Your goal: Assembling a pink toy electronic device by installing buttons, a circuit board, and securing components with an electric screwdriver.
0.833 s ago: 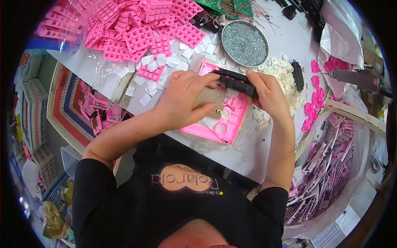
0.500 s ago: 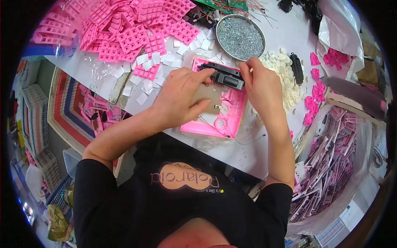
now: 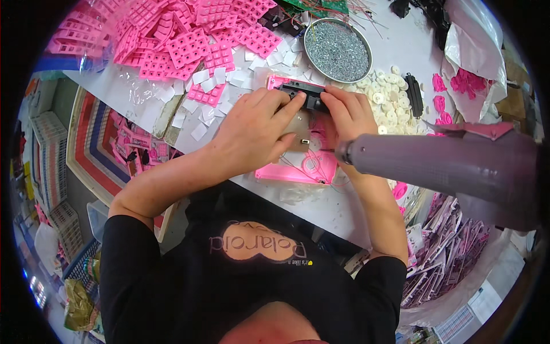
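Note:
A pink plastic casing (image 3: 295, 174) lies in front of me at the table's near edge, with a brownish board (image 3: 298, 127) and thin red wires inside. Along its far end sits a black plastic housing (image 3: 312, 90). My left hand (image 3: 252, 123) presses its index finger on the housing, thumb spread lower over the board. At the housing's right end, the bent fingers of my right hand (image 3: 348, 114) grip it. A grey electric screwdriver (image 3: 441, 160) crosses in front of my right forearm, its thin bit pointing toward the casing; neither hand holds it.
Beyond the casing stands a round tray (image 3: 371, 57) of small screws. White round parts (image 3: 392, 103) and a black strip (image 3: 413, 96) lie right of it. Pink keypads (image 3: 186, 49) pile up far left, near white paper squares (image 3: 201, 121). A bag of pink pieces (image 3: 441, 252) stands lower right.
The grey electric screwdriver has come into view from the right. The black housing has turned and lies along the casing's far end, and my right hand has lowered onto its right end.

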A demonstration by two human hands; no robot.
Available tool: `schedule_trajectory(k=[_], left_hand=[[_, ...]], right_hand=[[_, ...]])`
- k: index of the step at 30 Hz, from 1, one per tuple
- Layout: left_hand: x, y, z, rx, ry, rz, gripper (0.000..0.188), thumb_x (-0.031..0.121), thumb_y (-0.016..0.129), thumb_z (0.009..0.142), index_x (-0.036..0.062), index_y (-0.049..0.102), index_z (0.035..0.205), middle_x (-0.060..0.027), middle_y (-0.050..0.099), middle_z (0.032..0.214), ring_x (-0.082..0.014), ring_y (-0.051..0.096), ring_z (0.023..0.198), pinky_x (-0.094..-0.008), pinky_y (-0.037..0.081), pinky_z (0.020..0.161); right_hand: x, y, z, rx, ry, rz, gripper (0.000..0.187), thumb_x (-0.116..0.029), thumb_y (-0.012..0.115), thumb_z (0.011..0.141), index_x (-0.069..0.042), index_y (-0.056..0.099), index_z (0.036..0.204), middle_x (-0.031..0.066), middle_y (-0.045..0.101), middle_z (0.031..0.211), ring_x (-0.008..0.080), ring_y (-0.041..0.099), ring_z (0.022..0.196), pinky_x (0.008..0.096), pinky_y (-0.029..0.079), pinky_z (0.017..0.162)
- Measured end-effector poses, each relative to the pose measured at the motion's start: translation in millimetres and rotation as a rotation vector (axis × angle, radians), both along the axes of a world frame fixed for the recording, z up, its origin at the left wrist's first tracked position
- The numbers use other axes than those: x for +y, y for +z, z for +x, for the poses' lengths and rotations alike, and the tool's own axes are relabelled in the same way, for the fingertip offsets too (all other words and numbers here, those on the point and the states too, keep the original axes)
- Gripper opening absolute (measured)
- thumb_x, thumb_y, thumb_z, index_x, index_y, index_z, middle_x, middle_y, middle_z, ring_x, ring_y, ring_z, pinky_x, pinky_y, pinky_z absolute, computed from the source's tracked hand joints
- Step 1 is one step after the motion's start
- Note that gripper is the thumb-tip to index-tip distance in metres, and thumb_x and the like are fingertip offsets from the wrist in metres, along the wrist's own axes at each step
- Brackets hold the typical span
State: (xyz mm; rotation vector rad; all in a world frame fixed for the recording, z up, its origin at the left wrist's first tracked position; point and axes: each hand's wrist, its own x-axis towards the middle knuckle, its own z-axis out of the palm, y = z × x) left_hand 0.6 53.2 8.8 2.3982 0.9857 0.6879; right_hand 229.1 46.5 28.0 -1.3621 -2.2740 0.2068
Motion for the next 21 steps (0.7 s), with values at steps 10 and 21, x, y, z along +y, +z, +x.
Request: schedule_trajectory(k=[10,21], left_hand=[[73,29,0,0.111,-0.173,0.000,0.031,0.025,0.074,0.081,0.0102,0.071,0.108,-0.0054,0.062,0.104,-0.0252,0.061,0.099,-0.0446,0.042,0.090],[170,-17,106,0.393,-0.090,0.283,0.018,0.026,0.064,0.086,0.0143,0.077,0.085,-0.0054,0.073,0.092,-0.0250,0.066,0.100,-0.0515,0.042,0.087]], right_hand=[[53,23,107,0.897,-0.046,-0.408,0.041,-0.027,0.065,0.096,-0.002,0.065,0.128,0.0193,0.064,0.132,0.0313,0.061,0.123,0.0479,0.045,0.109],[43,82,71,1.211,-0.003,-0.257,0.071,-0.014,0.077,0.089,0.004,0.039,0.146,0.0137,0.064,0.102,0.0193,0.063,0.087,0.0398,0.057,0.083]])
